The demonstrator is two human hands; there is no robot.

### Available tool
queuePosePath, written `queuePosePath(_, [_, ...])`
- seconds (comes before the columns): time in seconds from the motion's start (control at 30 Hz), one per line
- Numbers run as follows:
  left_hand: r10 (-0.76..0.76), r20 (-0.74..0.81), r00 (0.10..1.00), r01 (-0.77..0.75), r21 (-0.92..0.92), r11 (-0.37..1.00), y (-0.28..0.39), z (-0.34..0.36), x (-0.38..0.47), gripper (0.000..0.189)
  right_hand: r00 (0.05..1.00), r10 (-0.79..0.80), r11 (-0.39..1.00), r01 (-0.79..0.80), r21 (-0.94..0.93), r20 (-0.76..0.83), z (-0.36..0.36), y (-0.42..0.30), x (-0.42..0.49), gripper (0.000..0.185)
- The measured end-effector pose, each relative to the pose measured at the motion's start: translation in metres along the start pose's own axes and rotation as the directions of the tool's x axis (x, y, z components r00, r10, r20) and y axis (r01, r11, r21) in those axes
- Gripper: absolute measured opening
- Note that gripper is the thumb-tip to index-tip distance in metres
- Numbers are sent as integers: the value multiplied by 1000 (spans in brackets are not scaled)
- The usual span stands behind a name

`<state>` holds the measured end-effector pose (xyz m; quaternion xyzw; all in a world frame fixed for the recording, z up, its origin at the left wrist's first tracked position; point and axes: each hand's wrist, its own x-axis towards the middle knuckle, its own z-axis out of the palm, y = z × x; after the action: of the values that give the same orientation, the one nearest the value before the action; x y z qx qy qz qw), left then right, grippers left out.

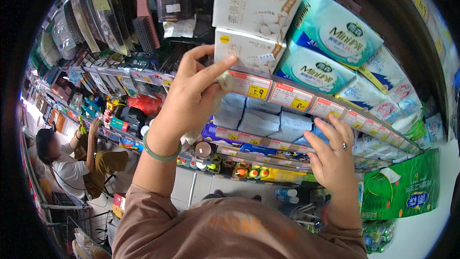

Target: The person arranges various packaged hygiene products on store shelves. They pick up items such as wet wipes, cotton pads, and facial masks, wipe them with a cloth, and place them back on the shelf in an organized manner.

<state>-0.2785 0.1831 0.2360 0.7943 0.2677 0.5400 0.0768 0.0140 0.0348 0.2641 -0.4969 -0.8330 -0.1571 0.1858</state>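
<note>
My left hand (197,93), with a green bangle at the wrist, is at the shelf edge. Its index finger and thumb rest against the lower white carton (248,48), which has cotton pictures on it. A crumpled pale cloth (225,81) is tucked in that hand, mostly hidden by the fingers. Another white carton (251,5) is stacked on top. To the right, teal soft packs (345,28) lie in a pile. My right hand (330,151), wearing a ring, is held with fingers apart before blue-grey packs (260,120) on the shelf below. It holds nothing.
Price tags line the shelf edge (291,95). Brushes (145,25) and bagged goods hang at the upper left. Bottles (248,171) stand on the lowest shelf. A person (75,162) sits at the left, by a wire cart (86,228). A large green pack (402,187) is at the right.
</note>
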Motion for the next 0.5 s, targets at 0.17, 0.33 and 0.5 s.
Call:
queuePosePath(0.17, [-22, 34, 999, 21, 29, 999, 2, 0, -2, 65, 911, 411, 907, -411, 87, 20, 39, 4, -78, 49])
queuePosePath(0.33, [-127, 31, 991, 124, 75, 989, 6, -23, -21, 62, 867, 462, 819, -498, 286, 188, 61, -13, -111, 43])
queuePosePath(0.5, [-188, -29, 982, 179, -199, 964, 39, -4, -73, 25, 912, 221, 646, -403, 649, 347, 76, -30, -103, 45])
